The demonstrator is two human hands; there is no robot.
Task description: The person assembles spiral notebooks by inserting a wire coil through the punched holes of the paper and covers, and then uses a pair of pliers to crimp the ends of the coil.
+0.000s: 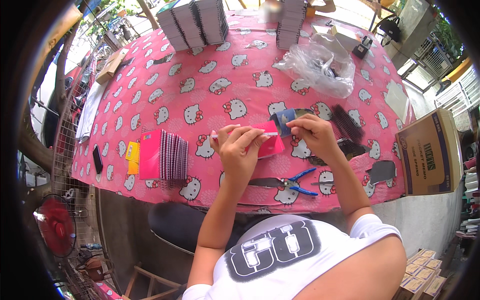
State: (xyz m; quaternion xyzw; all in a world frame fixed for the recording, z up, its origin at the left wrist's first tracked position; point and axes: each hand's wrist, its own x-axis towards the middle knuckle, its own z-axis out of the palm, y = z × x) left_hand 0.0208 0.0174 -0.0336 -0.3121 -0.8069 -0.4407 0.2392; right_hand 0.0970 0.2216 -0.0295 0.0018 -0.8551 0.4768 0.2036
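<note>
My left hand (pixel 237 148) grips a pink notebook (pixel 270 145), its fingers along the top edge of the pages. Just right of that edge, my right hand (pixel 316 134) is closed in a pinch; whatever lies between the fingertips is too small to make out. Beneath the right fingertips a blue printed piece (pixel 285 118) shows on the table. Blue-handled pliers (pixel 299 183) lie in front of the hands. To the left stands a stack of pink spiral notebooks (pixel 161 155), beside a yellow pad (pixel 132 156).
Dark wire coils (pixel 347 123) lie right of my hand. A clear plastic bag (pixel 325 67) and tall notebook stacks (pixel 192 22) stand farther back on the pink tablecloth (pixel 210 85). A cardboard box (pixel 429 152) is at the right edge, a phone (pixel 97 159) at the left.
</note>
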